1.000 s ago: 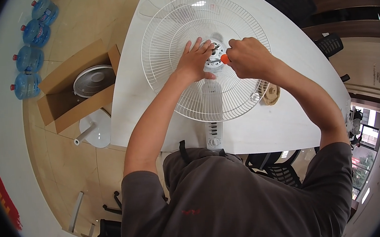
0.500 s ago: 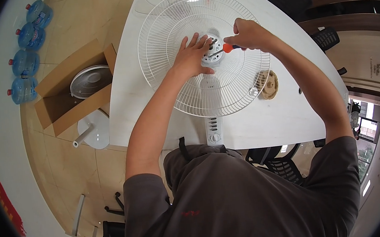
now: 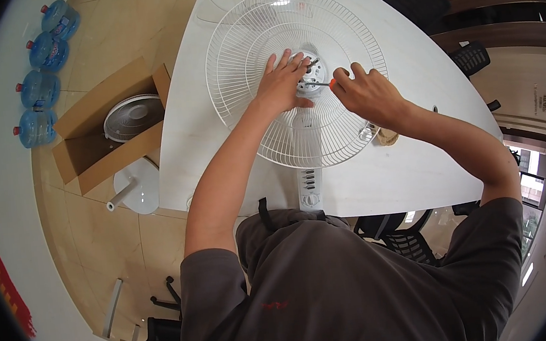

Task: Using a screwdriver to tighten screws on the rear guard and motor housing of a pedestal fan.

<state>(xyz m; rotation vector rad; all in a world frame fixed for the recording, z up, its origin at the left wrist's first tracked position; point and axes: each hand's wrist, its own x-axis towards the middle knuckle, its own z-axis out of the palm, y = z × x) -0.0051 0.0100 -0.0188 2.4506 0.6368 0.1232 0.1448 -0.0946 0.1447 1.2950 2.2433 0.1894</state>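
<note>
A round white wire fan grille [image 3: 262,131] lies over the head of a white fan, whose control column [image 3: 310,190] points toward my body. My left hand [image 3: 281,88] rests on the grille with its fingers spread, beside the hub. In my right hand [image 3: 368,96] is a screwdriver [image 3: 332,84] with an orange-red handle. Its metal shaft points left to the white hub plate [image 3: 311,81], which has several holes and a dark motor shaft in the middle. Whether the tip sits in a screw is too small to tell.
Clear fan blades [image 3: 216,13] lie at the table's far left. Beside the grille is a tan moulded piece [image 3: 387,136], partly hidden by my right forearm. On the floor at left stand a cardboard box [image 3: 79,157] holding another grille, a white round base [image 3: 146,194] and several water bottles [image 3: 38,88].
My right hand has turned and come lower around the screwdriver handle, and its forearm has dropped over the tan piece. My left hand keeps its place on the grille.
</note>
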